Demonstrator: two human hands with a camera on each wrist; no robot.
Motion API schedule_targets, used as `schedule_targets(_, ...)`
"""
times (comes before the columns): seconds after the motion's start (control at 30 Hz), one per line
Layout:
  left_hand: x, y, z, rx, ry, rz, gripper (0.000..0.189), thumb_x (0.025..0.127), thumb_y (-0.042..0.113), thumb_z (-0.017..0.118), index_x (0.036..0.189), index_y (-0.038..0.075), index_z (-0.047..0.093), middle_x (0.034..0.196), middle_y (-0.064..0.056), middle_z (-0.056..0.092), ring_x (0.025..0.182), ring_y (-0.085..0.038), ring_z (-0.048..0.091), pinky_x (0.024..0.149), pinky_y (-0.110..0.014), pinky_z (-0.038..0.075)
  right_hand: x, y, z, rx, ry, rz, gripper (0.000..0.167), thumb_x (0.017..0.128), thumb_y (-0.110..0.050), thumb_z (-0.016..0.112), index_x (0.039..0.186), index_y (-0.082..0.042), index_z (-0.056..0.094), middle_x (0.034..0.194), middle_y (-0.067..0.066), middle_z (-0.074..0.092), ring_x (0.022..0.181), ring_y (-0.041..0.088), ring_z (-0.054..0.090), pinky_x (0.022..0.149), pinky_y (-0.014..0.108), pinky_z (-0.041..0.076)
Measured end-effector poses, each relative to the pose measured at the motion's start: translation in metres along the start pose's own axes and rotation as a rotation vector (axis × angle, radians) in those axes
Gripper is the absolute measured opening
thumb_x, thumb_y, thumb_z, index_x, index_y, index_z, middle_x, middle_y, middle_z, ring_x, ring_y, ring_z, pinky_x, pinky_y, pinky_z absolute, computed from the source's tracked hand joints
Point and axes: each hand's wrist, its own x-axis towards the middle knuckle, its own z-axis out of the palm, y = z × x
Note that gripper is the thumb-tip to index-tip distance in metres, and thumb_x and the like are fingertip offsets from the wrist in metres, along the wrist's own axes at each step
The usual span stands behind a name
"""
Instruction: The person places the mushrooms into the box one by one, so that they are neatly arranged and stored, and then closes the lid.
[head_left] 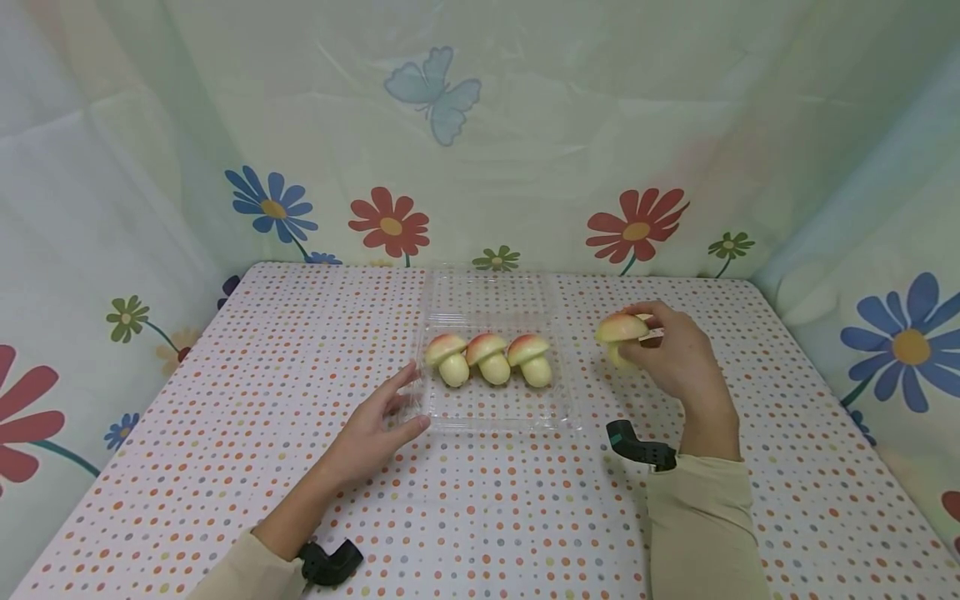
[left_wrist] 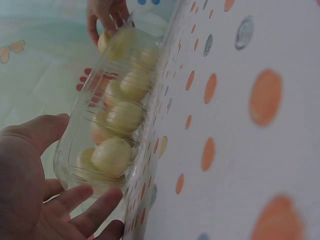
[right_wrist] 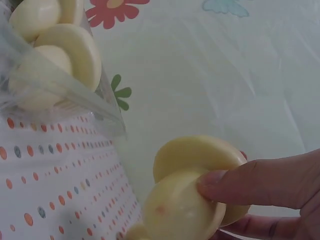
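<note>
- Mushroom [head_left: 617,327] pinched by right hand [head_left: 681,357]; probably light, stiff, slick; best gripped at stem.
- Clear box [head_left: 498,426] flanked by left hand [head_left: 375,429], fingers spread, contact unclear; likely flimsy.

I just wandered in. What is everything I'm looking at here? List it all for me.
Backdrop: one, pale green, behind and at both sides
Flowers: many, red, blue, green, printed on the backdrop
Butterfly: one in the head view, blue, printed higher up
Cloth: one, white with coloured dots, under the box
Box: one, clear, open, near the middle
Mushrooms: four, yellow with reddish tops, three in the box, one held
Gadgets: two, black, one by each wrist
Sleeves: two, beige, on the forearms
Left hand: one, bare, at the box's left side
Right hand: one, bare, holding the fourth mushroom
</note>
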Motion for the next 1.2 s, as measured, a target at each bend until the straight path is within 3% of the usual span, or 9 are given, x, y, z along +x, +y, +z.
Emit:
schedule_targets(0.27, 0.000, 0.000, 0.000, 0.000, -0.002, 0.005, 0.084, 0.100, 0.036, 0.070, 0.167, 0.024, 0.021, 0.170, -0.003, 0.031, 0.150, -0.036, 0.041, 0.117, -0.062, 0.038, -0.002, -0.012, 0.004, 0.050, 0.030, -0.067, 0.056, 0.095, -0.009, 0.071, 0.147, -0.004, 0.051, 0.139, 0.030, 0.053, 0.118, 0.049, 0.061, 0.084, 0.054, 0.058)
schedule_targets(0.53, 0.000, 0.001, 0.000, 0.004, -0.001, 0.006, 0.084, 0.100, 0.035, 0.070, 0.167, 0.023, 0.020, 0.170, -0.004, 0.031, 0.149, -0.037, 0.042, 0.117, -0.061, 0.039, -0.003, -0.022, 0.008, 0.084, 0.005, -0.079, 0.057, 0.095, -0.008, 0.071, 0.148, -0.005, 0.050, 0.143, 0.028, 0.052, 0.122, 0.050, 0.061, 0.086, 0.054, 0.059)
schedule_targets(0.93, 0.001, 0.000, 0.000, 0.005, -0.001, 0.002, 0.084, 0.100, 0.037, 0.070, 0.167, 0.023, 0.021, 0.170, -0.003, 0.031, 0.150, -0.037, 0.041, 0.117, -0.062, 0.038, -0.004, -0.040, 0.019, 0.108, -0.026, -0.202, 0.053, 0.093, -0.006, 0.074, 0.143, -0.006, 0.055, 0.143, 0.025, 0.053, 0.117, 0.046, 0.066, 0.081, 0.045, 0.059)
schedule_targets(1.2, 0.001, 0.000, 0.000, 0.010, 0.004, -0.007, 0.085, 0.100, 0.036, 0.071, 0.167, 0.024, 0.021, 0.169, -0.003, 0.031, 0.150, -0.037, 0.041, 0.118, -0.061, 0.038, -0.005, -0.051, 0.027, 0.118, -0.059, -0.249, 0.054, 0.093, -0.006, 0.075, 0.143, -0.005, 0.056, 0.142, 0.024, 0.056, 0.116, 0.044, 0.066, 0.082, 0.046, 0.061)
